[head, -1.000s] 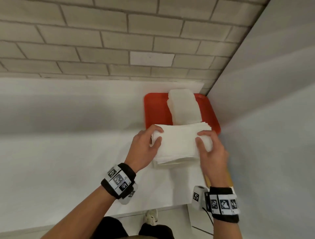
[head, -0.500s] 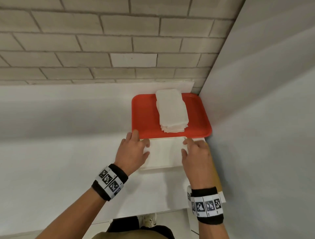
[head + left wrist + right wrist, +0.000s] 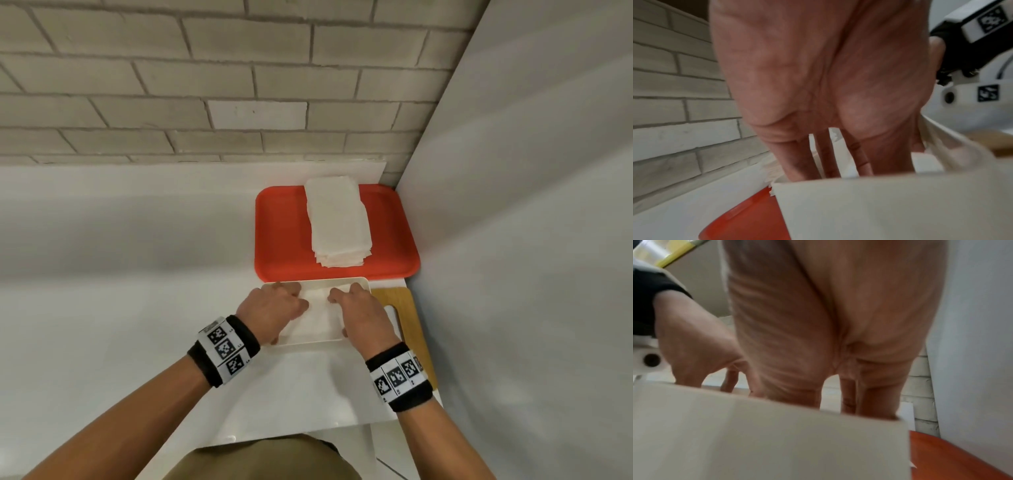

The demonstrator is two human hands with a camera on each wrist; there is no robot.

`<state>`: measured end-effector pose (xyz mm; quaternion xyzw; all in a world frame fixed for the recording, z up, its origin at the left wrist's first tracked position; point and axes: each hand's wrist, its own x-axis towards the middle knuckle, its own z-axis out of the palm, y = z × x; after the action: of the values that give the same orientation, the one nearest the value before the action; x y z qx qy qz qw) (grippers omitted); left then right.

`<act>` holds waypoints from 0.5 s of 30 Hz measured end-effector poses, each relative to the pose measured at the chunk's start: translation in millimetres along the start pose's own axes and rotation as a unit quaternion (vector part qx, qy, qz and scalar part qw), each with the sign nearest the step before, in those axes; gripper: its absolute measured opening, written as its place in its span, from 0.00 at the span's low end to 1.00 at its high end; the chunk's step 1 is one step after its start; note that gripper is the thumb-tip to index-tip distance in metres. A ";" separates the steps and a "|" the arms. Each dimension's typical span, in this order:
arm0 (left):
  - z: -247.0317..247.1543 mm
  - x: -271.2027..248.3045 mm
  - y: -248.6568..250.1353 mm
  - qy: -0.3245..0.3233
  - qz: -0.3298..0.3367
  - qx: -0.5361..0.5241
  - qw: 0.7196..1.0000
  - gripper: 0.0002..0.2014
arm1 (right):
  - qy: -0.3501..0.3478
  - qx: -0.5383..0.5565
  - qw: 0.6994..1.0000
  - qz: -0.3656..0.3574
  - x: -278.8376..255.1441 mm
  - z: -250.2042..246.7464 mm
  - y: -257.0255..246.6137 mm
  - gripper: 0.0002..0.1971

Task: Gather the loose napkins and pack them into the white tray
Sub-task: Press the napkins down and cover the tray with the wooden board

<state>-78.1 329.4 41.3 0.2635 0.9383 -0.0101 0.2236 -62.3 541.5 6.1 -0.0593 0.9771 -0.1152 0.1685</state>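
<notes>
The white tray [image 3: 308,343] sits on the white table just in front of a red tray [image 3: 281,233]. A stack of white napkins [image 3: 318,317] lies inside it. My left hand [image 3: 274,308] and right hand [image 3: 359,308] both reach down into the tray, one at each end of the stack, fingers pointing down and pressing on the napkins. In the left wrist view my left hand [image 3: 828,81] has straight fingers going down behind the tray wall [image 3: 879,203]. My right hand [image 3: 838,321] does the same behind the tray wall [image 3: 756,434]. The fingertips are hidden.
A second napkin stack [image 3: 337,222] lies on the red tray by the brick wall. A wooden board [image 3: 411,318] lies right of the white tray, against a grey partition [image 3: 513,274]. The table runs off to the left.
A second ago both hands held the napkin stack in the air before the red tray. They have lowered it into the white tray and now press on it.
</notes>
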 end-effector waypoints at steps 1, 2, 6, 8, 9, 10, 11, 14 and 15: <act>0.5 0.2 2.3 -0.009 0.005 0.019 1.000 0.22 | -0.001 -0.003 1.000 0.001 0.9 1.8 -0.5 0.33; 2.3 1.8 4.2 -0.018 0.012 0.033 0.999 0.26 | 0.000 -0.006 1.000 0.003 1.3 2.6 -1.3 0.32; 8.9 5.4 6.6 -0.029 0.018 0.039 0.999 0.30 | 0.007 -0.028 1.000 -0.010 0.3 5.2 0.2 0.32; 12.2 6.3 -0.2 -0.021 0.025 0.016 0.999 0.29 | -0.018 -0.011 1.000 -0.018 -1.0 1.8 5.4 0.32; 12.7 5.1 -5.2 -0.014 0.025 -0.015 0.999 0.27 | -0.037 0.002 0.999 -0.019 -4.4 -4.2 7.7 0.31; 12.0 2.7 -11.3 -0.001 0.021 -0.060 0.998 0.24 | -0.046 0.017 0.999 -0.019 -7.8 -12.6 8.8 0.29; 10.7 -0.1 -18.3 0.018 0.014 -0.109 0.994 0.21 | -0.032 0.039 0.999 -0.019 -10.3 -23.0 8.6 0.26; 4.9 -9.4 -33.3 0.147 -0.022 -0.229 0.962 0.14 | 0.150 0.111 0.982 -0.041 -5.1 -63.8 -4.8 0.17; 1.9 -11.1 -35.8 0.211 -0.031 -0.261 0.941 0.12 | 0.220 0.120 0.967 -0.052 5.8 -75.0 -11.8 0.14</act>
<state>-86.7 292.9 40.8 0.1631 0.9412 0.2844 0.0814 -92.5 544.6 75.9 -0.0628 0.9648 -0.2504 -0.0507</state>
